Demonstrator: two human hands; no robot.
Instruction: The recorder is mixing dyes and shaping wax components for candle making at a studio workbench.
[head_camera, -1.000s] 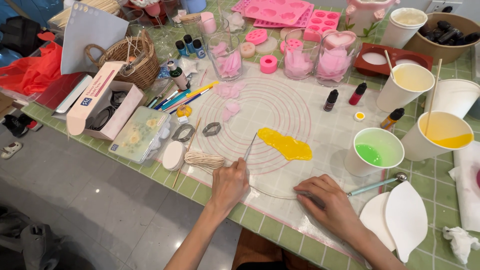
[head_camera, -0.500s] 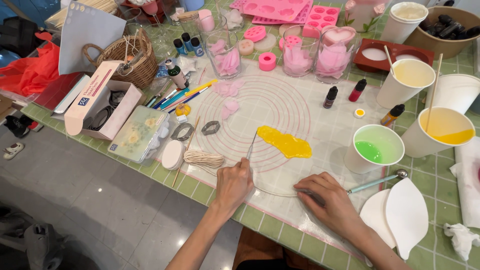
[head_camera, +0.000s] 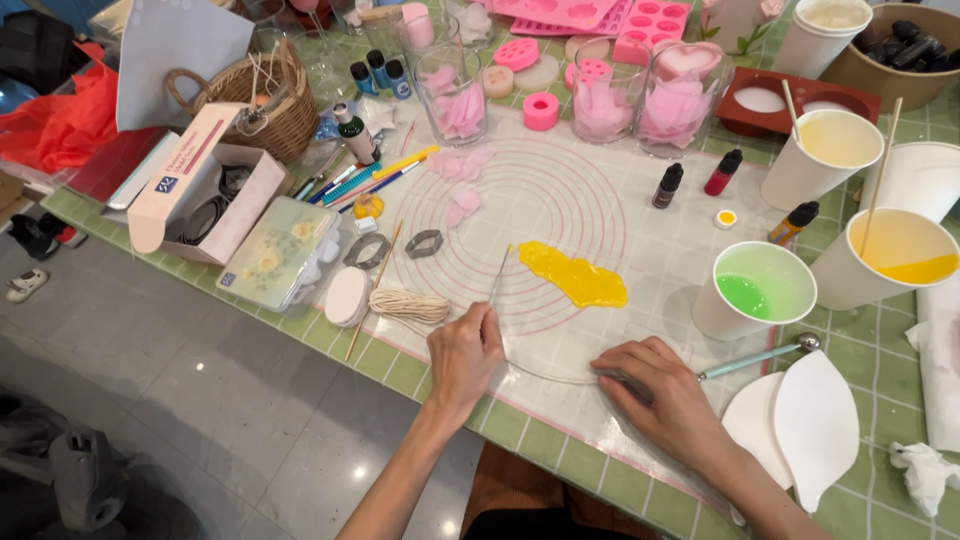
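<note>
A thin metal tool (head_camera: 498, 280) is pinched in the left hand (head_camera: 464, 355), its tip near the glossy, irregular yellow wax patch (head_camera: 577, 277). The right hand (head_camera: 663, 385) is pressed flat, perhaps on a clear sheet's edge, below the patch. A coiled wick bundle (head_camera: 410, 305) lies left.

1. The right hand (head_camera: 665, 395) covers the handle end of the metal scoop (head_camera: 760, 356).
2. The left hand (head_camera: 465, 355) hides the lower end of a thin stick (head_camera: 498, 278).
3. The brown bowl (head_camera: 905, 45) is cut by the top right corner.
4. The pink silicone mould (head_camera: 565, 12) is cut by the top edge.
</note>
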